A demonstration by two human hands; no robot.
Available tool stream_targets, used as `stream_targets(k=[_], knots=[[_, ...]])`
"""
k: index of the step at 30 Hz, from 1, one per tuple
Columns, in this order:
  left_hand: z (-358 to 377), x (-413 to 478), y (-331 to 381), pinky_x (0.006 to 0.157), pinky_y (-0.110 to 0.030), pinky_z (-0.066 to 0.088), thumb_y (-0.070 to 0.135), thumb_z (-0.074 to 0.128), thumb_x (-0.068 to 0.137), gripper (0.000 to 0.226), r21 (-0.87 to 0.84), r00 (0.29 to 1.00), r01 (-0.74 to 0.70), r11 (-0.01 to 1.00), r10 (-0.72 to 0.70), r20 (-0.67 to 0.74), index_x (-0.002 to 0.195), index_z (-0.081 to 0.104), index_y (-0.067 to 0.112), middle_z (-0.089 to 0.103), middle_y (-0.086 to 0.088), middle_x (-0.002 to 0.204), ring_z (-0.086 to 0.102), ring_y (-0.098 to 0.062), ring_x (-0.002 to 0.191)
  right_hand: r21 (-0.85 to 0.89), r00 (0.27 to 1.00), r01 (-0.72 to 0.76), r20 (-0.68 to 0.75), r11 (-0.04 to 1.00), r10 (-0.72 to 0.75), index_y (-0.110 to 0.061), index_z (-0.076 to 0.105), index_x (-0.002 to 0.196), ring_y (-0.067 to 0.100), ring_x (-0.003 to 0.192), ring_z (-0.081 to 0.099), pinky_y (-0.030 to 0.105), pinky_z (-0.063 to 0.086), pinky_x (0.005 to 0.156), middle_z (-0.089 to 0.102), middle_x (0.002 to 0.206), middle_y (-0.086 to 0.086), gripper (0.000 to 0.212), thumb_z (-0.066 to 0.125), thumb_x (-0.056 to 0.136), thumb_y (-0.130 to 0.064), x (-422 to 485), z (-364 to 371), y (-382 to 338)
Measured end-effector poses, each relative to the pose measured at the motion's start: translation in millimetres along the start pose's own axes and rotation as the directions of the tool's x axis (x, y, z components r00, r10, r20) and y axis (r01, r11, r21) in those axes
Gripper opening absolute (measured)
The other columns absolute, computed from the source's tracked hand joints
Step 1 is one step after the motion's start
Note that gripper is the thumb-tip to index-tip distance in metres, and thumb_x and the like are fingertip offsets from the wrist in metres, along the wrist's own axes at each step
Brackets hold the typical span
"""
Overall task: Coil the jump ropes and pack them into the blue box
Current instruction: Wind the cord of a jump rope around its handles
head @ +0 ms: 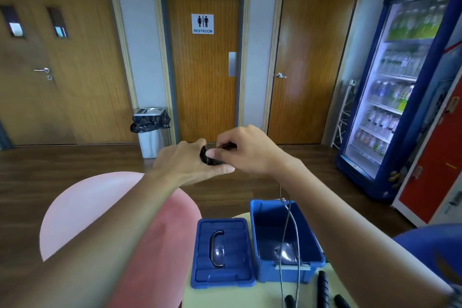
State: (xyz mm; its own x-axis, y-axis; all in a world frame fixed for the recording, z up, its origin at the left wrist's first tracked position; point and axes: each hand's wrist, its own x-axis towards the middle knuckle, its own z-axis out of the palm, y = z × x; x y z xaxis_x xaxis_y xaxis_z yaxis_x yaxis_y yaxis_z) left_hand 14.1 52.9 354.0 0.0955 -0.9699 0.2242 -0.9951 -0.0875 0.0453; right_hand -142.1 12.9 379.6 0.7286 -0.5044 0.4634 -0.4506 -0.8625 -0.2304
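My left hand (186, 161) and my right hand (246, 151) are raised together well above the table, both closed on the black handles (208, 157) of a jump rope. Its thin grey cord (290, 227) hangs down from my hands, passing in front of the open blue box (257, 222), to the table. The box looks empty inside. Its blue lid (221, 252) with a dark handle lies flat to the left of the box. Black handles of other ropes (322, 287) lie on the table at the bottom edge.
A pink chair (100, 207) stands to the left of the pale table (225, 295). A blue chair back (435, 245) is at the right. Beyond are wooden doors, a lined bin (151, 130) and a drinks fridge (400, 82).
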Motion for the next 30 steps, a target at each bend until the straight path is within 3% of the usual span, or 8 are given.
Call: stream_targets(k=[5,9,12,16,19,21,25,30], knots=[[-1.1,-4.2,-11.0,0.079,-0.042,0.055,0.087,0.052,0.056,0.058,-0.324,0.948,-0.137,0.936,0.219,0.232,0.096,0.051,0.044,0.065,0.008,0.086,0.065,-0.013,0.084,0.302,0.981,0.022,0.175,0.953,-0.078,-0.006,0.061,0.072,0.013,0.058,0.051,0.028,0.04,0.059,0.061,0.068,0.005,0.03,0.072,0.082,-0.032,23.7,-11.9,7.7],[-8.9,-15.6,-17.0,0.065,-0.031,0.055,0.064,0.066,0.061,0.052,-0.689,0.913,-0.187,0.701,0.382,0.141,0.096,0.061,0.027,0.071,0.002,0.075,0.068,-0.013,0.069,0.532,0.984,-0.041,0.168,0.846,-0.057,-0.015,0.049,0.07,0.006,0.054,0.041,0.022,0.035,0.055,0.047,0.063,-0.004,0.026,0.069,0.086,-0.018,28.7,-7.7,23.8],[-19.5,-25.4,-19.2,0.049,-0.015,0.043,0.051,0.065,0.065,0.033,-0.835,0.882,-0.218,0.506,0.468,0.054,0.086,0.064,0.026,0.066,0.005,0.064,0.059,-0.006,0.054,0.651,0.983,-0.13,0.183,0.748,0.011,-0.016,0.048,0.068,0.006,0.054,0.041,0.018,0.035,0.056,0.046,0.059,-0.01,0.033,0.063,0.086,-0.038,23.8,3.4,31.1],[-21.2,-25.0,-19.0,0.046,-0.025,0.038,0.049,0.063,0.069,0.039,-0.906,0.891,-0.186,0.379,0.453,0.007,0.096,0.062,0.021,0.057,0.003,0.06,0.048,-0.015,0.048,0.732,0.98,-0.116,0.194,0.671,-0.042,-0.01,0.055,0.078,0.009,0.066,0.055,0.024,0.044,0.065,0.06,0.071,-0.002,0.014,0.064,0.08,-0.02,15.5,25.4,37.4],[-20.6,-19.6,-22.6,0.046,-0.028,0.038,0.049,0.064,0.068,0.065,-0.932,0.928,-0.151,0.33,0.371,-0.019,0.117,0.046,0.009,0.065,-0.006,0.075,0.046,-0.023,0.055,0.721,0.959,-0.28,0.18,0.633,0.219,-0.013,0.045,0.065,0.003,0.047,0.035,0.018,0.03,0.048,0.041,0.058,-0.004,0.032,0.04,0.097,-0.007,6.7,32.5,27.8],[-18.5,-18.2,-22.3,0.045,-0.028,0.039,0.047,0.063,0.07,0.063,-0.943,0.931,-0.162,0.291,0.361,-0.048,0.124,0.047,0.019,0.068,-0.016,0.092,0.048,-0.024,0.055,0.711,0.944,-0.324,0.204,0.624,0.258,-0.015,0.041,0.064,0.006,0.046,0.027,0.019,0.024,0.046,0.033,0.057,-0.004,0.039,0.032,0.102,-0.016,2.2,37.0,22.9],[-15.6,-15.4,-21.9,0.047,-0.028,0.039,0.05,0.061,0.07,0.051,-0.964,0.941,-0.123,0.234,0.336,-0.038,0.11,0.058,0.018,0.058,-0.013,0.063,0.044,-0.023,0.044,0.72,0.927,-0.361,0.208,0.592,0.312,-0.016,0.042,0.063,0.004,0.041,0.027,0.017,0.023,0.041,0.034,0.051,-0.007,0.046,0.027,0.105,-0.029,-2.7,39.0,15.5],[-20.5,-12.9,-24.1,0.043,-0.025,0.04,0.054,0.059,0.069,0.049,-0.979,0.958,-0.081,0.185,0.286,-0.026,0.1,0.058,0.016,0.053,-0.012,0.058,0.043,-0.021,0.042,0.736,0.889,-0.436,0.261,0.518,0.376,-0.016,0.046,0.067,0.006,0.04,0.025,0.017,0.024,0.039,0.03,0.052,-0.005,0.047,0.029,0.102,-0.044,-6.6,36.1,9.8]])
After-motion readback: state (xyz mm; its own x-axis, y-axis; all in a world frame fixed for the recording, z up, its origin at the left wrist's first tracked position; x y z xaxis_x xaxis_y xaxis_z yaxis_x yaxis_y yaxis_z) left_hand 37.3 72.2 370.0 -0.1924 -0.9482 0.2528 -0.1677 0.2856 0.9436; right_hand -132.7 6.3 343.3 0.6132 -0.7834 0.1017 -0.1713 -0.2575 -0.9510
